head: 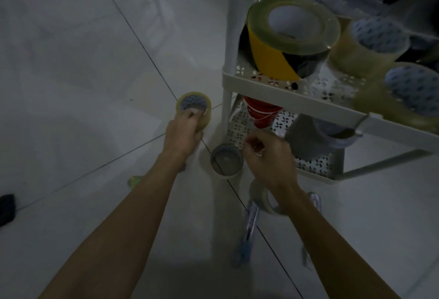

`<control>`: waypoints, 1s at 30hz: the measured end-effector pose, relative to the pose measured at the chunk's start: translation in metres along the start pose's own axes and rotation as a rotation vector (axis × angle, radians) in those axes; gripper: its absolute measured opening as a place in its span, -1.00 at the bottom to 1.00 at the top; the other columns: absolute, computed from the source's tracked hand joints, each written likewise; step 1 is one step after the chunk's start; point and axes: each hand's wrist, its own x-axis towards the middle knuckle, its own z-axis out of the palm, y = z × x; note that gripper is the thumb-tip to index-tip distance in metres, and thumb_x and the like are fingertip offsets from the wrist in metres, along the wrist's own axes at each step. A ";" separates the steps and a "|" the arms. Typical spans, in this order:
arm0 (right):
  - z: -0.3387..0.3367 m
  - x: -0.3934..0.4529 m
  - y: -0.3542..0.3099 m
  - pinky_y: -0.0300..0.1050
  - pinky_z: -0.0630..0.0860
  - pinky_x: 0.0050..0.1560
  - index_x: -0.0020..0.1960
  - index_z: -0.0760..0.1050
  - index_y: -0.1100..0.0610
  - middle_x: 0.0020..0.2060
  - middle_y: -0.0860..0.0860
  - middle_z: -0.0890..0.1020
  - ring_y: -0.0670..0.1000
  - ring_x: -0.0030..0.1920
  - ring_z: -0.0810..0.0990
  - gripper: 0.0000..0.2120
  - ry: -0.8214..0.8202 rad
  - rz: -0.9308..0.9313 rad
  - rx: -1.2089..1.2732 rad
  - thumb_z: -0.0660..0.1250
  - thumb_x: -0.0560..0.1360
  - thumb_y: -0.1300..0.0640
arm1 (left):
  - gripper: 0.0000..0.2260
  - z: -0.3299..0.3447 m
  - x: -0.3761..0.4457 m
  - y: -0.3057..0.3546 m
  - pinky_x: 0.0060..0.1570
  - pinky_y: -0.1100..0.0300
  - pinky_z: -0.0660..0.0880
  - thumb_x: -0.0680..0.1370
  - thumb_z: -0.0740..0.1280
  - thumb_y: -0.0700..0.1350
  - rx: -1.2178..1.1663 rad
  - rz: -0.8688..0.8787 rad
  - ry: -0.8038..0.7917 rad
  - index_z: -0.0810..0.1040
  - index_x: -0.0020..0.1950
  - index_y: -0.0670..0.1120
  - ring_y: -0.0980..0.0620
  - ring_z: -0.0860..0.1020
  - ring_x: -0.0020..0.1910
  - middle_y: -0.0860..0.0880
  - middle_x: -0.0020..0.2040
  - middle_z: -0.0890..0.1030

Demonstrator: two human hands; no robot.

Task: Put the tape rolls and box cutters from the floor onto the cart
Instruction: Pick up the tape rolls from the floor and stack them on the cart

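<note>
Head view is dim, and two bare arms are seen reaching down to the floor (71, 61) next to a white cart (280, 95). A clear tape roll (193, 106) is gripped by the left hand (183, 136), with the fingers curled over its rim. It cannot be told if the roll is lifted or resting on the tiles. The right hand (268, 158) is half closed over something small and shiny; what it is cannot be told. A second tape roll (226, 161) is seen on the floor between the two hands, and a third roll (263, 200) lies under the right wrist. Two box cutters (249, 229) lie on the tiles nearer the body, one beside the other.

On the cart's top shelf a yellow and black roll (287, 37) and two clear rolls (370, 44) are already stacked close together.

Trouble could come in a few ways. The held roll is gripped only by its edge, so it could slip and roll away. The top shelf is crowded, so a new roll could be knocked off if it is set near the rim. The box cutters could be missed in the poor light, or a finger could be hurt if a blade is out; that cannot be seen from here.
</note>
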 end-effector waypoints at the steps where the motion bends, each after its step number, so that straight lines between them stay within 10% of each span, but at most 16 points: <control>1: -0.001 -0.002 0.002 0.08 0.62 -0.18 -0.10 0.61 0.09 -0.22 -0.06 0.66 0.00 -0.23 0.63 -0.92 0.002 0.000 0.003 0.35 0.53 0.12 | -0.54 -0.001 -0.001 0.000 0.07 -0.07 0.49 0.59 0.42 -0.05 0.009 -0.004 0.021 0.48 0.49 -0.02 -0.22 0.52 0.26 -0.13 0.32 0.55; 15: -0.044 -0.018 -0.036 -0.11 0.61 -0.12 0.18 0.62 0.11 -0.01 -0.09 0.64 -0.17 -0.12 0.60 -0.75 -0.049 -0.231 0.123 0.41 0.50 0.18 | -0.57 -0.085 -0.098 0.018 -0.08 0.21 0.43 0.56 0.39 0.07 -0.544 0.166 0.128 0.61 0.37 -0.11 0.08 0.49 -0.10 0.00 -0.02 0.50; 20: -0.081 -0.022 -0.067 -0.26 0.53 -0.10 0.42 0.52 0.10 0.29 -0.05 0.56 -0.20 -0.06 0.57 -0.47 -0.176 -0.390 0.220 0.49 0.48 0.28 | -0.58 -0.158 -0.115 0.048 0.02 0.11 0.57 0.49 0.48 0.07 -0.670 0.350 -0.007 0.67 0.30 -0.07 0.09 0.61 -0.04 0.05 -0.01 0.59; 26: -0.151 -0.028 -0.092 -0.28 0.52 -0.12 0.38 0.56 0.10 0.36 -0.01 0.54 -0.04 -0.07 0.64 -0.58 -0.109 -0.446 0.285 0.47 0.53 0.19 | -0.60 -0.228 -0.107 0.104 0.05 0.36 0.47 0.47 0.54 -0.04 -0.742 0.545 -0.060 0.68 0.29 -0.06 0.20 0.61 0.02 0.18 0.01 0.62; 30: -0.191 -0.027 -0.095 -0.33 0.51 -0.18 0.38 0.55 0.12 0.30 0.02 0.55 -0.12 -0.10 0.61 -0.60 -0.042 -0.496 0.171 0.47 0.55 0.22 | -0.58 -0.246 -0.093 0.135 0.11 0.17 0.52 0.45 0.57 0.00 -0.774 0.628 -0.050 0.69 0.29 -0.03 0.06 0.61 0.05 0.04 0.02 0.63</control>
